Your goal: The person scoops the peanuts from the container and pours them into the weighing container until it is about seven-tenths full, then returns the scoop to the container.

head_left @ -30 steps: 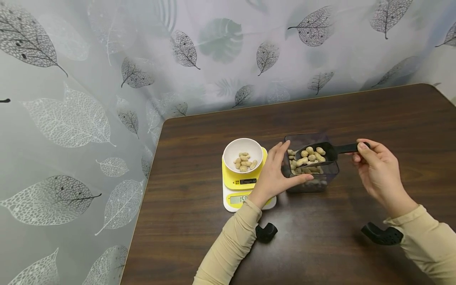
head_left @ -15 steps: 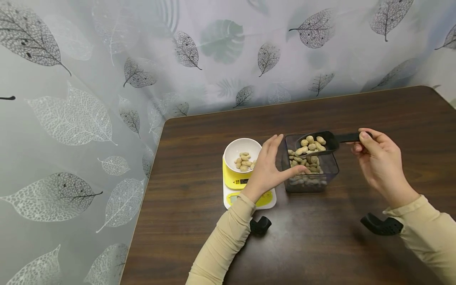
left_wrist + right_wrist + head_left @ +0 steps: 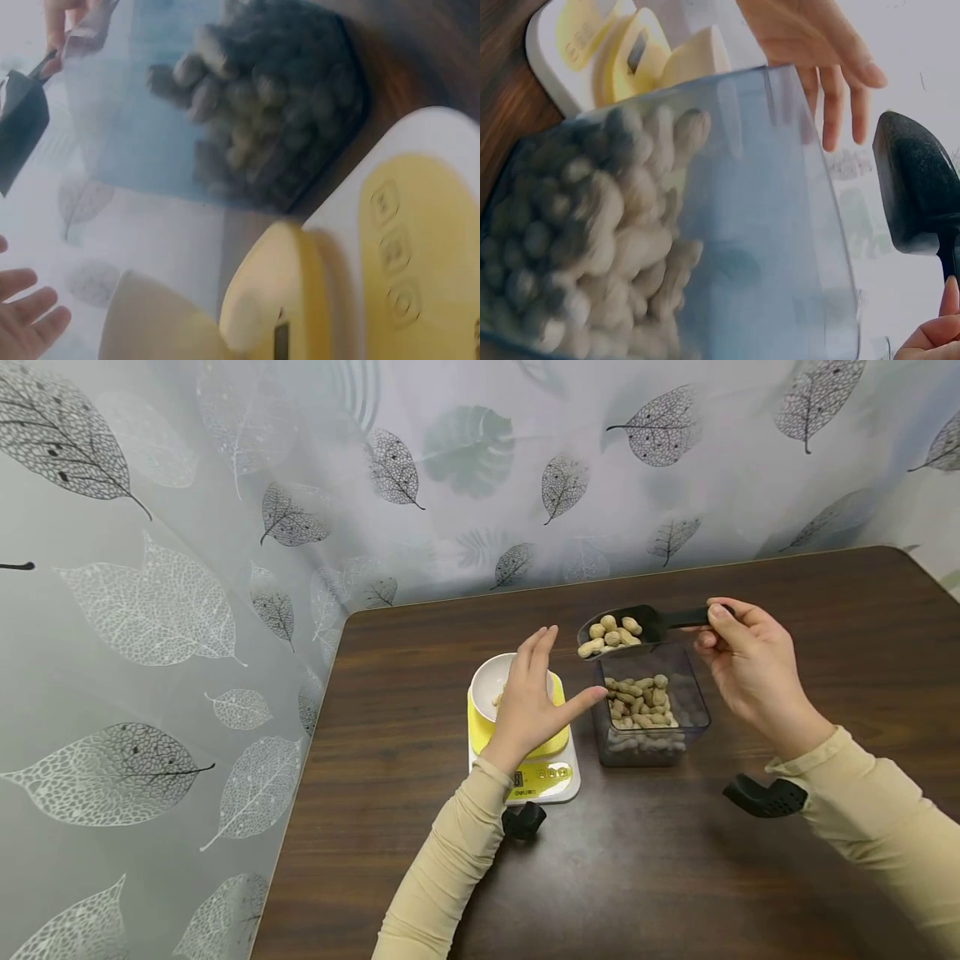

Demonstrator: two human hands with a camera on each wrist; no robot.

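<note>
My right hand (image 3: 757,672) grips the handle of a black scoop (image 3: 652,623) raised over the back left of a clear plastic bin. Several unshelled peanuts (image 3: 611,635) lie in the scoop. More peanuts (image 3: 630,247) fill the lower part of the bin (image 3: 765,225). My left hand (image 3: 531,697) hovers with fingers spread and thumb out, apart from the bin and holding nothing. In the head view it covers part of a white bowl (image 3: 491,681), where a bit of peanut shows. The bowl stands on a yellow and white kitchen scale (image 3: 551,781), whose display is mostly hidden.
A dark wood-grain table (image 3: 390,710) bears everything. Behind it and to the left hangs a leaf-patterned curtain (image 3: 465,510). Black wrist mounts (image 3: 765,796) stick out under both forearms.
My right hand has lifted the scoop of peanuts out of the bin and moved it up and left. The left hand has drawn away from the bin, leftward over the bowl and scale.
</note>
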